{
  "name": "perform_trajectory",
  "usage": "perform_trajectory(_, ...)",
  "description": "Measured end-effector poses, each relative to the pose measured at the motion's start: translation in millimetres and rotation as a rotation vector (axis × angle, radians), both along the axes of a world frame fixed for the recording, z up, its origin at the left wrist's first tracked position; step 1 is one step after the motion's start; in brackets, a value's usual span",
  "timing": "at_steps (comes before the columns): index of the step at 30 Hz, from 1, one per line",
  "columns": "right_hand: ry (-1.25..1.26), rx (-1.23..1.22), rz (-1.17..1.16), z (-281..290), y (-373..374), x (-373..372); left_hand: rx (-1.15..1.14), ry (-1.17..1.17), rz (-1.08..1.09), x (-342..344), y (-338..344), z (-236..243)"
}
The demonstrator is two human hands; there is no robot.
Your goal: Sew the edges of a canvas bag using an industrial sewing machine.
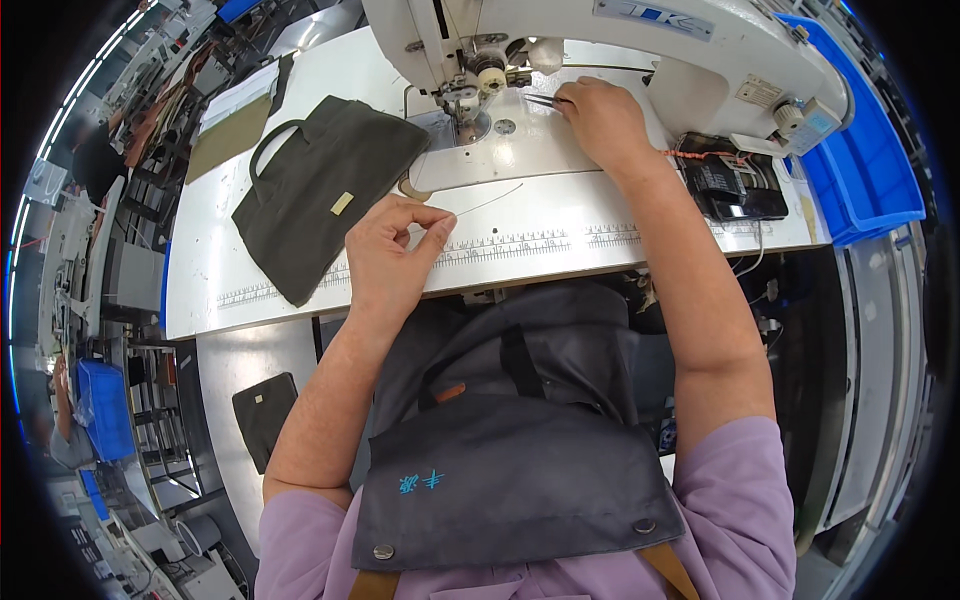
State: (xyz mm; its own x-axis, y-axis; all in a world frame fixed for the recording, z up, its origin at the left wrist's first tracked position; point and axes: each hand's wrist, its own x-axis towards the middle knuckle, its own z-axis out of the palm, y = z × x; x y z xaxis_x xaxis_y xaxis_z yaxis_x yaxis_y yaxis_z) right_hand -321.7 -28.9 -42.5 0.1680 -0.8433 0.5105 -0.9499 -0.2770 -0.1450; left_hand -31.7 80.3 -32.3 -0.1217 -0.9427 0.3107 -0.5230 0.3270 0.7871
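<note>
My left hand [390, 255] is closed in a pinch over the front of the white table. A thin thread [490, 200] runs from its fingertips up to the right. Close to the needle area of the sewing machine [465, 120], my right hand [608, 125] grips a pair of dark tweezers [543, 101], whose tips point left toward the needle. Left of the machine lies a dark green fabric bag piece [320, 190] with a looped handle and a small yellow label [342, 203]. Its right corner reaches close to the presser foot.
Printed rulers [480, 248] run along the table's front edge. A phone-like black device [735, 180] with cables sits at right, beside a blue bin [865, 180]. Fabric pieces [228, 130] lie back left; another dark green piece [265, 415] rests lower left.
</note>
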Motion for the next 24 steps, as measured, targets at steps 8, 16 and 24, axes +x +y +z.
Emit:
perform_trajectory(8,-0.417,0.199,0.288,10.2,83.0,27.2,0.013,-0.046,0.044,-3.8,-3.0,-9.6)
perform_trajectory(16,-0.097,0.010,0.326,8.9,102.1,56.4,-0.035,-0.003,0.035,-13.1,-2.1,-15.2)
perform_trajectory(24,0.011,0.126,0.223,15.1,98.7,59.5,-0.039,-0.060,0.092,-17.3,-0.3,-15.8)
